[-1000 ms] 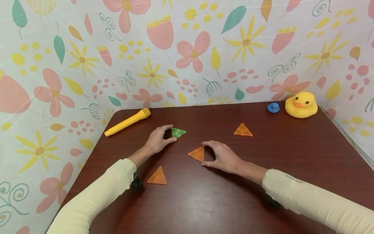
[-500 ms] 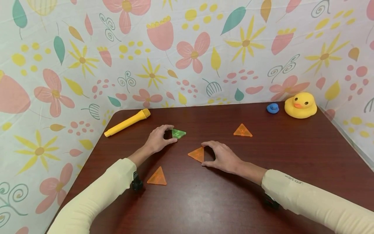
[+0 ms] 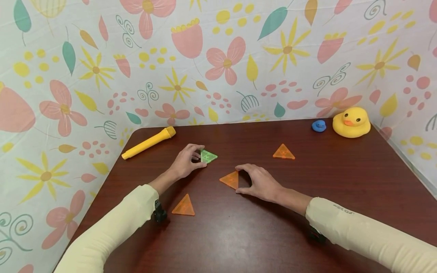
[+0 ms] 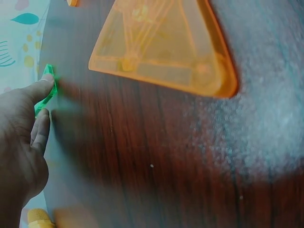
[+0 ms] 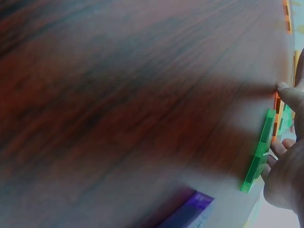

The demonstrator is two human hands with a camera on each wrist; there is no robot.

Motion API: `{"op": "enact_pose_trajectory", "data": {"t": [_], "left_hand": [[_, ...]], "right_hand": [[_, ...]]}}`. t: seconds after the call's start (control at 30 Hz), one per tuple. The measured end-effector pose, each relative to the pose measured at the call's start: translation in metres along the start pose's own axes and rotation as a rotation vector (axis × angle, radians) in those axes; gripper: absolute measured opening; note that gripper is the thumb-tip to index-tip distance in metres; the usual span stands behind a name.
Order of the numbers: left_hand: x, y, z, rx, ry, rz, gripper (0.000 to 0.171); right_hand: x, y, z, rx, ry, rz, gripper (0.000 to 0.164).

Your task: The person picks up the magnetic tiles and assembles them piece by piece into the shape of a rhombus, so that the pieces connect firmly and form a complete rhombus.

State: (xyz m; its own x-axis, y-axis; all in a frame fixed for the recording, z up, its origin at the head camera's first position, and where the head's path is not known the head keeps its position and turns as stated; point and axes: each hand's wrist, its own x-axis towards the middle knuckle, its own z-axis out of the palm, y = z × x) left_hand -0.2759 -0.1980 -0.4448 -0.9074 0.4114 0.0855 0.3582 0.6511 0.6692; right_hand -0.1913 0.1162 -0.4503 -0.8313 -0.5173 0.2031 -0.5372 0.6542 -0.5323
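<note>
My left hand [image 3: 186, 162] holds a translucent green triangular tile [image 3: 209, 156] by its left corners, between thumb and fingers. Lower and to the right, my right hand [image 3: 261, 182] grips an orange triangular tile [image 3: 230, 179] the same way, its tip pointing left. Another orange triangle [image 3: 184, 206] lies near the left forearm and looms large in the left wrist view [image 4: 161, 47]. A third orange triangle [image 3: 283, 151] lies beyond the right hand. The right wrist view also has a second green tile [image 5: 258, 154] close to that hand and a purple piece [image 5: 187, 211].
A yellow toy microphone [image 3: 149, 143] lies at the table's back left. At the back right sit a small blue duck [image 3: 319, 126] and a bigger yellow duck [image 3: 351, 122]. Flower-patterned cloth [image 3: 218, 91] rises behind the dark wooden table [image 3: 232, 242].
The left fingers have shifted slightly, and a little more of the green tile shows between them. The right hand and its orange tile look unmoved.
</note>
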Motion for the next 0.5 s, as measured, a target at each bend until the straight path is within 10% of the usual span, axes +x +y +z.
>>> {"op": "enact_pose_trajectory", "data": {"t": [0.5], "left_hand": [[-0.0002, 0.0018, 0.0037, -0.043, -0.001, -0.030, 0.074]], "right_hand": [[-0.0004, 0.0010, 0.0002, 0.007, 0.003, -0.006, 0.074]]}}
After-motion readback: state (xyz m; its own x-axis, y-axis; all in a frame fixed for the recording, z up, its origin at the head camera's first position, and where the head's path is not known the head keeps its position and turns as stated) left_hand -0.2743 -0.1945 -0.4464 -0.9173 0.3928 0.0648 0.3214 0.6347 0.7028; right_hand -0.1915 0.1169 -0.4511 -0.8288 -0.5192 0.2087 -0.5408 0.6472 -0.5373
